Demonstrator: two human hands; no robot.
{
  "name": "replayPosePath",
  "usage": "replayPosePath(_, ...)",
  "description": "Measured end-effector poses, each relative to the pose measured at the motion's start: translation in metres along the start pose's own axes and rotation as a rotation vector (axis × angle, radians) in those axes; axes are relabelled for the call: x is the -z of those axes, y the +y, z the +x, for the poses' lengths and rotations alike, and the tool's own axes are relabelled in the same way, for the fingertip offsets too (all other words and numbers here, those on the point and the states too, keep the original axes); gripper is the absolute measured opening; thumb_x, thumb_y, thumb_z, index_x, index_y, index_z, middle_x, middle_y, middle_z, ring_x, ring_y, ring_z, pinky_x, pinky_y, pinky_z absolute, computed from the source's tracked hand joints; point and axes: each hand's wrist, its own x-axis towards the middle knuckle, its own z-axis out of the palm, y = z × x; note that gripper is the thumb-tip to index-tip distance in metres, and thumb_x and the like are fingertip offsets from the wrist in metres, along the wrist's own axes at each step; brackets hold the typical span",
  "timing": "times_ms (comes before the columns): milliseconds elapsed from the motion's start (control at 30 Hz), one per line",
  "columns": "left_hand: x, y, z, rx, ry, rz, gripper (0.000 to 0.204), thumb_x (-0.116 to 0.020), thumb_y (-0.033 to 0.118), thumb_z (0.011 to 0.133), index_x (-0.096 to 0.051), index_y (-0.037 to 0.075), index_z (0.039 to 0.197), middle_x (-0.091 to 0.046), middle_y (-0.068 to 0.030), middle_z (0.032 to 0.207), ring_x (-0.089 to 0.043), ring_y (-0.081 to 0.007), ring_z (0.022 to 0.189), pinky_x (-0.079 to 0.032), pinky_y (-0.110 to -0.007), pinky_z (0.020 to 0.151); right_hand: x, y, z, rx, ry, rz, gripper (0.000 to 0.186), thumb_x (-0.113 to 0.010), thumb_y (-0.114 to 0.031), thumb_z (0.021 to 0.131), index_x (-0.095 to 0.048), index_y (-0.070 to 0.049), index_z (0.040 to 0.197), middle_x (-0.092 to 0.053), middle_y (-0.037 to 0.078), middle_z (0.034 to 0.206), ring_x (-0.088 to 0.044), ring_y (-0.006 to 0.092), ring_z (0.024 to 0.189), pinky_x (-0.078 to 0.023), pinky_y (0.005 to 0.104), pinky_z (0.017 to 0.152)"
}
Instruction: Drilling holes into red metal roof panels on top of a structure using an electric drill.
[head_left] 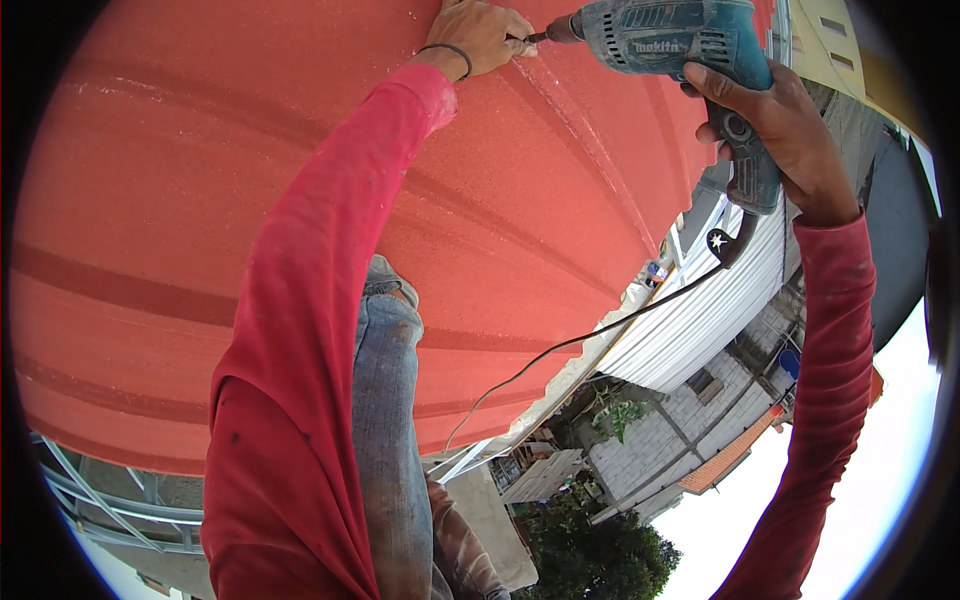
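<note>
Electric drill (655,40): top cut off by upper edge. Left hand (480,35): cropped likewise; detail where fingertips meet drill bit (537,38) too small to tell. Power cord (560,345): far end untraceable.

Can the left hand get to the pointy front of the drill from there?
Yes, it looks like it. The left hand is right by the pointy front of the drill, with nothing seeming to block it. The right hand holds the handle, leaving that end free.
</note>
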Motion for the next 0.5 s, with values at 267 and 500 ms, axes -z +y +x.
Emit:
replayPosePath(267,-0.001,-0.001,-0.002,-0.014,-0.014,-0.018,0.031,-0.073,0.055,0.081,-0.084,0.027,0.088,-0.077,0.007,0.1,-0.051,-0.0212,0.13,-0.007,-0.064,0.123,-0.009,-0.015,0.011,-0.062,0.056,-0.234,0.053,-0.08,-0.055,0.084,-0.068,-0.004,0.095,-0.068,0.003,0.071,-0.062,0.0106,0.05,-0.053,0.0248,0.05)
replayPosePath(500,0.0,-0.004,0.0,-0.042,0.034,-0.063,0.023,-0.073,0.047,0.084,-0.084,0.028,0.086,-0.077,0.0031,0.099,-0.052,-0.0212,0.129,-0.008,-0.064,0.122,-0.009,-0.031,0.012,0.112,0.08,-0.322,0.051,-0.079,-0.057,0.085,-0.067,-0.007,0.085,-0.065,0.003,0.065,-0.062,0.0111,0.047,-0.053,0.0253,0.048)
